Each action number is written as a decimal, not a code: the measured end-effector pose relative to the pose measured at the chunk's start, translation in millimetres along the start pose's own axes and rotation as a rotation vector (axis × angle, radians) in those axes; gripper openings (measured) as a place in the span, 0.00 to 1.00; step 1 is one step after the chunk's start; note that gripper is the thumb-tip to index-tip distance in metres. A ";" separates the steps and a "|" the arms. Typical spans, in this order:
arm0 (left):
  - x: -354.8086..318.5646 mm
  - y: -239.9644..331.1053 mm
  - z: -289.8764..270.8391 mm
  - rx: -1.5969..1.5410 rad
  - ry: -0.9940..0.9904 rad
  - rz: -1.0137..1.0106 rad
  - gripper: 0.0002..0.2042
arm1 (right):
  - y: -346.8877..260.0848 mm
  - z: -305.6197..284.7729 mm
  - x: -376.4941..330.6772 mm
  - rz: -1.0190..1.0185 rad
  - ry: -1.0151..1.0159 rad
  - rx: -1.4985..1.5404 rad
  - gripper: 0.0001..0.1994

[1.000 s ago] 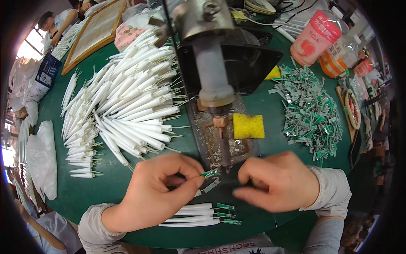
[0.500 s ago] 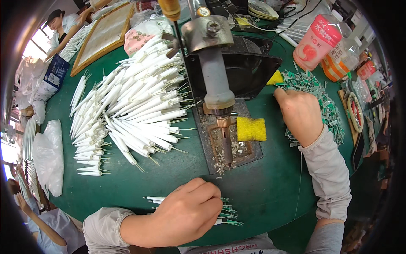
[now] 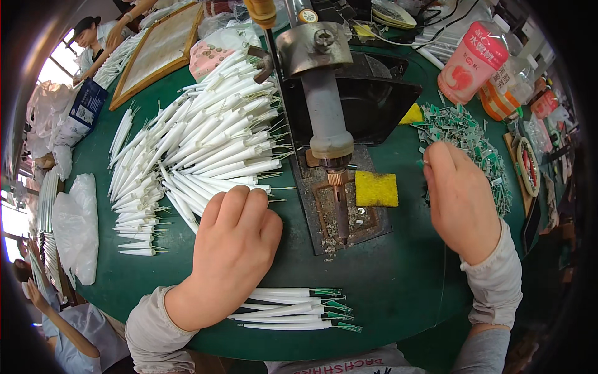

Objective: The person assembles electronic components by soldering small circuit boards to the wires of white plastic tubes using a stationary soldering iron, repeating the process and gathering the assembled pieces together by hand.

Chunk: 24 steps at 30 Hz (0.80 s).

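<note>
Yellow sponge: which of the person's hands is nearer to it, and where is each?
Right. The right hand is to the right of the yellow sponge, not touching; the left hand is farther off to its left, beyond the upright tool.

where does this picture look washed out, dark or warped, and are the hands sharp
Head view: the window at upper left is washed out to white; head view: the corners fall to black and shapes bend toward the rim, with the far right dim; head view: left hand and right hand look fairly sharp.
</note>
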State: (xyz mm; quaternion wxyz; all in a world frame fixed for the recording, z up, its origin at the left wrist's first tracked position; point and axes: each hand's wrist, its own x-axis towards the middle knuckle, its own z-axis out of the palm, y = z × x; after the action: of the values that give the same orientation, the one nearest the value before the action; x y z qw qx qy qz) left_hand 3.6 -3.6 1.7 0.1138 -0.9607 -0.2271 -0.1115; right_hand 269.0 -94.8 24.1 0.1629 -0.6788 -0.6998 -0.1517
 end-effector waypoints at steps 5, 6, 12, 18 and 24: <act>5.2 1.4 -14.3 -0.238 0.123 0.141 0.07 | -18.2 -16.5 -7.9 -0.024 -0.237 0.449 0.06; 5.1 4.8 -18.7 -0.276 0.147 0.175 0.07 | -20.6 -17.9 -8.6 -0.060 -0.291 0.502 0.06; -14.7 25.9 -62.9 -0.485 0.166 0.360 0.20 | -33.3 -24.9 -14.3 -0.148 -0.481 0.844 0.08; -7.5 21.5 -47.4 -0.814 -0.028 0.105 0.10 | -40.8 -19.6 -15.8 -0.011 -0.751 1.136 0.07; -5.4 24.5 -36.6 -1.237 -0.141 -0.169 0.07 | -41.2 -13.4 -15.1 0.203 -0.878 1.320 0.06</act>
State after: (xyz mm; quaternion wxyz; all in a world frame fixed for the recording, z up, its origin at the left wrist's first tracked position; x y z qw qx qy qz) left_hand 4.3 -37.0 30.9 -0.4875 -0.8326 -0.2028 -0.1674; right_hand 228.4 -115.6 30.1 0.2537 -0.5004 -0.5798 0.5908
